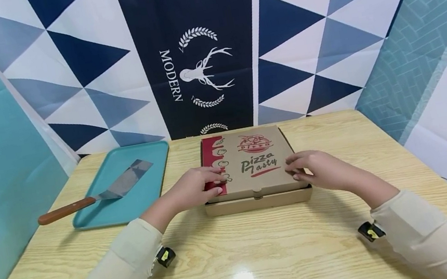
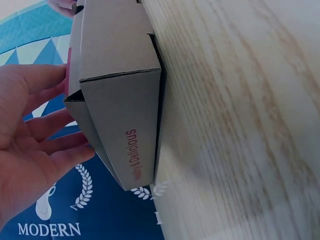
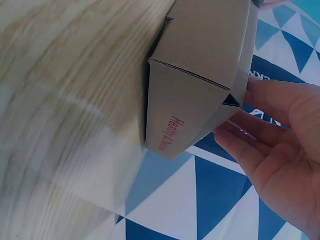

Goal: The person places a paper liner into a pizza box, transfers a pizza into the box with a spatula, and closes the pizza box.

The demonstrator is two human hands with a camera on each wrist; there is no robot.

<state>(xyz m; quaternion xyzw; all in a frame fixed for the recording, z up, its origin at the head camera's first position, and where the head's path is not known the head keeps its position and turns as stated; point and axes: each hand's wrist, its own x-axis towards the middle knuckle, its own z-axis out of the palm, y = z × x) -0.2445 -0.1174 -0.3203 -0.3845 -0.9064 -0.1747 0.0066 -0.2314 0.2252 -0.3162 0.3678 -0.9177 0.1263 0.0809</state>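
A brown cardboard pizza box lies on the table with its lid down. Its lid carries "Pizza Tasty" print and a red strip along the left. My left hand rests on the lid's left side, fingers and thumb relaxed over the red strip. At the opposite side, my right hand touches the lid's right edge with its fingertips. In the left wrist view, the left fingers lie against the lid's edge above the printed side wall. Likewise, in the right wrist view the right fingers touch the lid's edge.
To the left of the box, a teal tray lies on the wooden table. Across it lies a metal spatula, its wooden handle sticking out past the tray's left edge. A patterned cloth backdrop stands behind the table.
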